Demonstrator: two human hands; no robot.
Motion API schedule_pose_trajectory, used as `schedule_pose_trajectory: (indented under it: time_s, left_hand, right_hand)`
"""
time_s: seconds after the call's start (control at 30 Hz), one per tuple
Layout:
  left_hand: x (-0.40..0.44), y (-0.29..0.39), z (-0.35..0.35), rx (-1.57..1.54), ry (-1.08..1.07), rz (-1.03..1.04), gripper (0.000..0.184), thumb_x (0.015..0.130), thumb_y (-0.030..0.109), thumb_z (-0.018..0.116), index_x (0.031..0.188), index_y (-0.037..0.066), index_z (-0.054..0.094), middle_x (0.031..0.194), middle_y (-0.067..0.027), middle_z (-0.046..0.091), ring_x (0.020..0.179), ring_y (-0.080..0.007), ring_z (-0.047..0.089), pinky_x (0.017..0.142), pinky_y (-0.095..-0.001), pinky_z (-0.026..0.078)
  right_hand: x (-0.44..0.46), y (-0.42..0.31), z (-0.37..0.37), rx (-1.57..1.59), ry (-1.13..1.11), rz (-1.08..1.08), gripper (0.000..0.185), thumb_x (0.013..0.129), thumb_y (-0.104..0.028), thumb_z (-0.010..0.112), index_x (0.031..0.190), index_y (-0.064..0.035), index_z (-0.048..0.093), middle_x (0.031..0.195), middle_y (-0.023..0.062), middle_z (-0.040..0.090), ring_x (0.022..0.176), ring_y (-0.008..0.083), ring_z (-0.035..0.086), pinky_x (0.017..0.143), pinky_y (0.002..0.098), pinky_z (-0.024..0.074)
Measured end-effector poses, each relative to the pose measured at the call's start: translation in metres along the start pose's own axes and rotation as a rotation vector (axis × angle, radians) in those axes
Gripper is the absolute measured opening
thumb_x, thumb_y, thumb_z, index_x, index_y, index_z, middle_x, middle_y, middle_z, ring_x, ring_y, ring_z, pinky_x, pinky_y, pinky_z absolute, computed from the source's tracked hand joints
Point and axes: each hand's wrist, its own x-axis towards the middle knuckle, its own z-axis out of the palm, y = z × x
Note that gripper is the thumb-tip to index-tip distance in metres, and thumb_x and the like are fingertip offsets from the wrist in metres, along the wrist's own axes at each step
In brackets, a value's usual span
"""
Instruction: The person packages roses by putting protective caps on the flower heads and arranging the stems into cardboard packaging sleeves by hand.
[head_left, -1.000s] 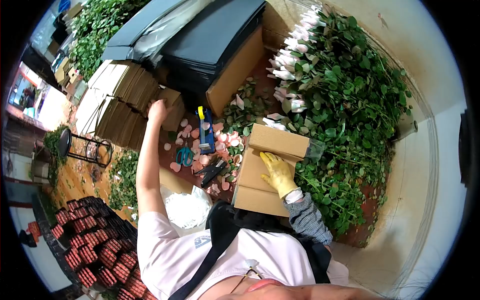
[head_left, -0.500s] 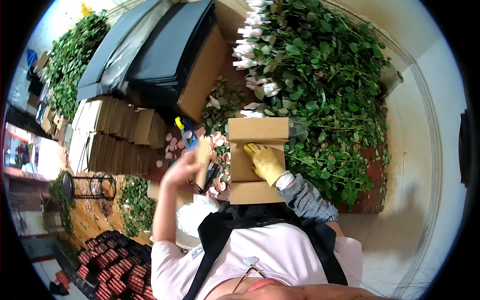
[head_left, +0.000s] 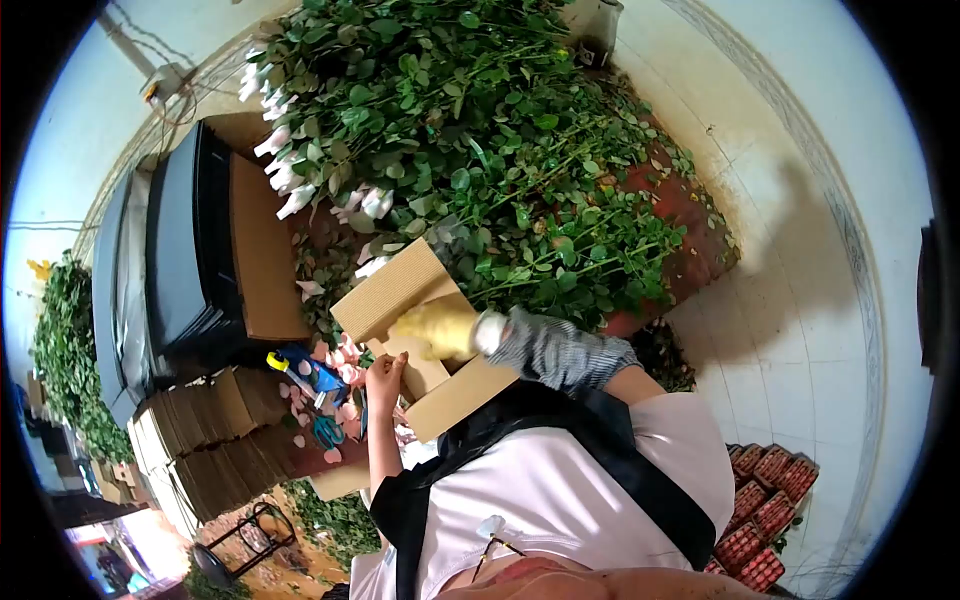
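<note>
An open corrugated cardboard box [head_left: 390, 288] lies tilted in front of my torso, with one flap on the far side and one on the near side. My left hand [head_left: 383, 380] is bare and at the box's left edge, its fingers pinched on a piece of cardboard [head_left: 424, 374]. In a yellow glove, my right hand [head_left: 440, 328] reaches into the box from the right. Its fingers look stretched out over the inside, though motion blurs them.
Leafy rose stems [head_left: 480, 150] with white-wrapped heads [head_left: 285, 175] cover the table beyond the box. Dark sheets [head_left: 190, 240] and folded cardboard [head_left: 215, 430] are stacked at left. Teal-handled scissors [head_left: 327, 432] lie among pink petals. Netted bundles [head_left: 765, 515] sit at lower right.
My left hand has brought the cardboard piece rightward to the box. The box has turned to a slant, and the whole view has swung round. My gloved right hand remains in the box.
</note>
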Motion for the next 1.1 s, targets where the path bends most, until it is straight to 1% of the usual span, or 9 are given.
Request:
schedule_pose_trajectory:
  time_s: [0.17, 0.3, 0.47, 0.63, 0.67, 0.7, 0.9, 0.97, 1.1]
  left_hand:
    - [-0.015, 0.091, -0.024, 0.673, -0.062, -0.124, 0.027, 0.087, 0.026, 0.069, 0.090, -0.001, 0.070, 0.080, -0.0178, 0.071, 0.072, -0.0274, 0.071, 0.064, -0.0374, 0.053]
    - [-0.047, 0.098, 0.005, 0.865, -0.337, 0.307, 0.045, 0.082, 0.040, 0.072, 0.101, -0.001, 0.067, 0.088, -0.0172, 0.072, 0.076, -0.0257, 0.072, 0.063, -0.0360, 0.057]
    - [-0.055, 0.078, 0.055, 1.343, -0.180, 0.308, 0.044, 0.084, 0.029, 0.067, 0.118, 0.003, 0.060, 0.122, -0.0184, 0.063, 0.071, -0.0245, 0.072, 0.058, -0.0335, 0.058]
    - [-0.061, 0.087, 0.049, 1.166, -0.081, 0.349, 0.052, 0.084, 0.028, 0.069, 0.128, 0.004, 0.053, 0.119, -0.0203, 0.063, 0.065, -0.0265, 0.070, 0.055, -0.0342, 0.056]
    - [-0.061, 0.086, 0.049, 1.170, -0.088, 0.349, 0.051, 0.084, 0.027, 0.069, 0.127, 0.004, 0.053, 0.119, -0.0206, 0.062, 0.065, -0.0266, 0.070, 0.055, -0.0340, 0.056]
    - [-0.061, 0.086, 0.049, 1.175, -0.097, 0.350, 0.051, 0.084, 0.026, 0.068, 0.127, 0.004, 0.053, 0.120, -0.0210, 0.062, 0.065, -0.0267, 0.070, 0.055, -0.0337, 0.056]
    - [-0.063, 0.102, 0.043, 1.080, -0.130, 0.304, 0.065, 0.077, 0.046, 0.076, 0.122, 0.004, 0.055, 0.119, -0.0204, 0.062, 0.068, -0.0270, 0.071, 0.057, -0.0344, 0.057]
    - [-0.062, 0.121, 0.037, 1.107, -0.205, 0.261, 0.075, 0.072, 0.060, 0.074, 0.119, 0.004, 0.057, 0.118, -0.0186, 0.063, 0.071, -0.0270, 0.072, 0.057, -0.0349, 0.057]
    - [-0.039, 0.117, 0.011, 0.752, -0.380, -0.046, 0.077, 0.080, 0.064, 0.066, 0.123, 0.001, 0.056, 0.125, -0.0231, 0.060, 0.090, -0.0324, 0.071, 0.075, -0.0387, 0.058]
  right_hand:
    - [0.012, -0.052, -0.012, -0.410, -0.326, 0.264, 0.087, 0.070, -0.034, 0.080, 0.143, -0.0070, 0.042, 0.147, 0.0105, 0.044, 0.136, 0.0258, 0.041, 0.114, 0.0384, 0.0303]
    - [0.007, -0.012, 0.037, -0.156, -0.029, 0.153, 0.066, 0.084, -0.039, 0.062, 0.139, -0.0053, 0.048, 0.141, 0.0147, 0.049, 0.130, 0.0310, 0.046, 0.113, 0.0432, 0.0321]
    - [-0.026, 0.029, -0.109, 1.164, -0.225, -0.031, 0.046, 0.097, -0.030, 0.061, 0.137, -0.0088, 0.054, 0.139, 0.0112, 0.055, 0.125, 0.0175, 0.053, 0.107, 0.0345, 0.0429]
    - [-0.040, 0.131, -0.126, -0.505, 0.174, 0.656, 0.020, 0.089, -0.020, 0.067, 0.106, -0.0098, 0.064, 0.133, 0.0070, 0.060, 0.125, 0.0241, 0.053, 0.111, 0.0421, 0.0380]
    - [-0.053, 0.205, -0.051, -0.605, 0.646, 0.585, 0.022, 0.086, -0.020, 0.068, 0.104, -0.0081, 0.065, 0.138, 0.0108, 0.057, 0.133, 0.0271, 0.047, 0.115, 0.0429, 0.0315]
    - [-0.044, 0.180, -0.114, -0.563, -0.005, 0.630, 0.024, 0.086, -0.022, 0.069, 0.105, -0.0071, 0.067, 0.139, 0.0140, 0.055, 0.135, 0.0308, 0.045, 0.113, 0.0433, 0.0349]
    - [-0.043, 0.160, -0.159, -0.424, 0.764, 0.417, 0.014, 0.082, -0.004, 0.069, 0.096, -0.0048, 0.066, 0.132, 0.0104, 0.061, 0.107, 0.0296, 0.064, 0.091, 0.0399, 0.0546]
    - [-0.051, 0.132, -0.190, -0.360, 0.706, 0.382, 0.013, 0.084, 0.001, 0.064, 0.094, -0.0069, 0.066, 0.110, 0.0024, 0.072, 0.071, 0.0194, 0.069, 0.063, 0.0312, 0.0581]
    - [-0.092, 0.062, -0.236, -0.048, 0.823, -0.166, 0.025, 0.086, 0.007, 0.059, 0.106, -0.0070, 0.063, 0.103, 0.0063, 0.072, 0.072, 0.0173, 0.068, 0.056, 0.0285, 0.0560]
